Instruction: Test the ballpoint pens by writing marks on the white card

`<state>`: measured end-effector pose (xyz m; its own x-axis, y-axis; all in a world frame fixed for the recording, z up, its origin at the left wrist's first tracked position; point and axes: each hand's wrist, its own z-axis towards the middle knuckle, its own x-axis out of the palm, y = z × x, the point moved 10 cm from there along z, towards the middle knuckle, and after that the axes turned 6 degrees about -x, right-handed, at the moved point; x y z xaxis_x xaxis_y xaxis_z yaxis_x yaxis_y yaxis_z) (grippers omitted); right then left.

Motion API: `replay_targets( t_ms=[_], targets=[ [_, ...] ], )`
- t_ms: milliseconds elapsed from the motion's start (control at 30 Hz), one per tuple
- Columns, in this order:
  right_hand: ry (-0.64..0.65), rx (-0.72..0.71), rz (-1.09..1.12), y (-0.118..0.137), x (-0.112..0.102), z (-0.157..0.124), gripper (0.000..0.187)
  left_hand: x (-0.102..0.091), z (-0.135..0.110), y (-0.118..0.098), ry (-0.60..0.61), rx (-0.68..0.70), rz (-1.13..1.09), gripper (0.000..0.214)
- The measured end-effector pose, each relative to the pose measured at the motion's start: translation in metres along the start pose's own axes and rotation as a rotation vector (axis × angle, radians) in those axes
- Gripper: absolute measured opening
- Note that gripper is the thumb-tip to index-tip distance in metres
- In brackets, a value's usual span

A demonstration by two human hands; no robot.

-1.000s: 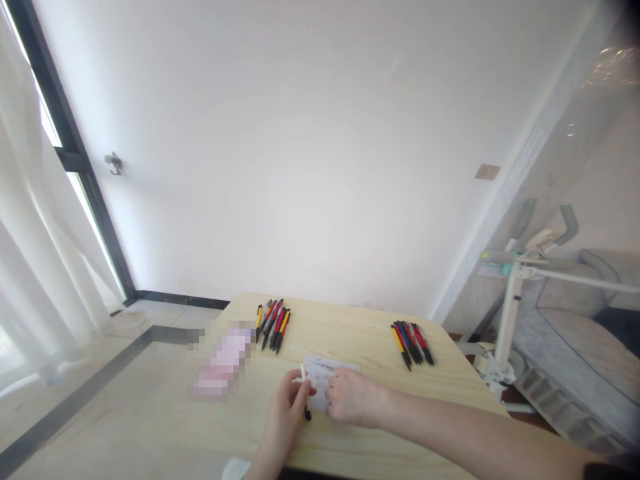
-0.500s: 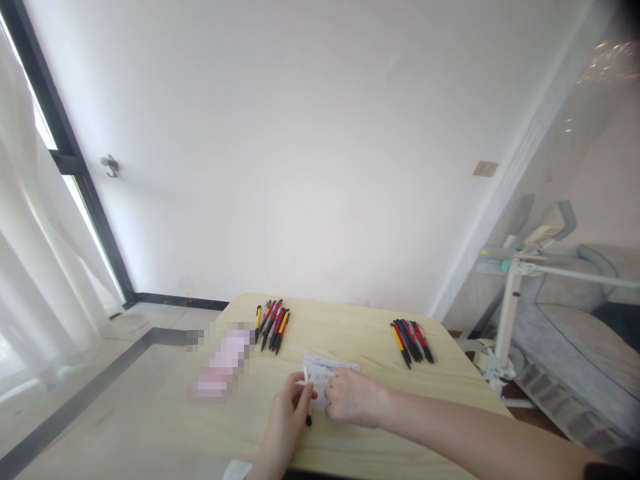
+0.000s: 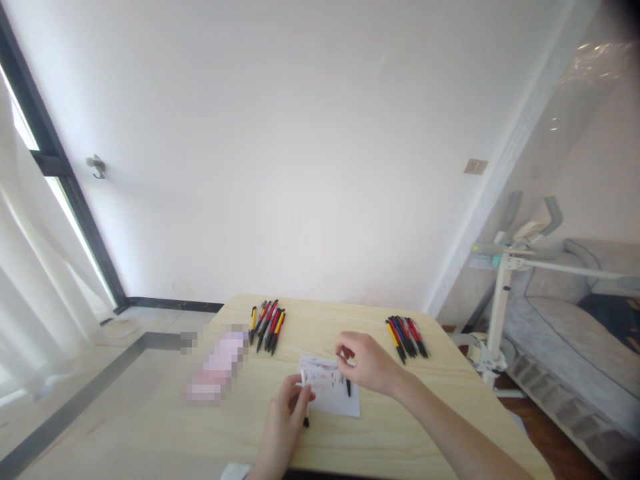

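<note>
My left hand (image 3: 287, 410) is closed on a slim white pen (image 3: 303, 378), held nearly upright, its black end showing below the fingers. My right hand (image 3: 367, 360) is pinched just above the sheet of paper (image 3: 340, 400), which bears printed or drawn marks in dark and red. From under that hand a black pen tip (image 3: 349, 387) points down at the paper; the rest of this pen is hidden by the hand. Farther back are a left group of pens (image 3: 269, 327) and a right group of pens (image 3: 407, 338), in yellow, red, black and other colours.
Everything lies on a light wooden table (image 3: 320, 320) against a white wall (image 3: 300, 167). A blurred-out pink item (image 3: 215, 367) is at the table's left side. On the right stand an exercise bike (image 3: 500, 300) and a grey sofa (image 3: 570, 320); a curtain (image 3: 45, 253) hangs at left.
My right hand has risen and moved away from me, uncovering more of the paper and a black pen tip. My left hand keeps its hold on the white pen. The view has shifted slightly.
</note>
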<state>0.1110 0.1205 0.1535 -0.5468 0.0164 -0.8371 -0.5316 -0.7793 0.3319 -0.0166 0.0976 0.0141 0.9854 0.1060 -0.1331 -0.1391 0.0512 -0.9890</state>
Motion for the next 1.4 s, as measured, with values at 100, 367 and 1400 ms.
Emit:
replay_targets(
  t_ms=[100, 367, 1400],
  targets=[
    [-0.138, 0.079, 0.236, -0.008, -0.003, -0.005, 0.013, 0.000, 0.000, -0.001, -0.003, 0.017, -0.020, 0.024],
    [-0.390, 0.299, 0.748, -0.029, 0.021, -0.022, 0.010, 0.000, -0.005, -0.015, 0.011, 0.092, 0.026, 0.019],
    [-0.657, 0.395, 0.964, -0.026, 0.025, -0.047, 0.012, 0.005, -0.008, -0.027, 0.023, 0.229, 0.211, 0.021]
  ],
)
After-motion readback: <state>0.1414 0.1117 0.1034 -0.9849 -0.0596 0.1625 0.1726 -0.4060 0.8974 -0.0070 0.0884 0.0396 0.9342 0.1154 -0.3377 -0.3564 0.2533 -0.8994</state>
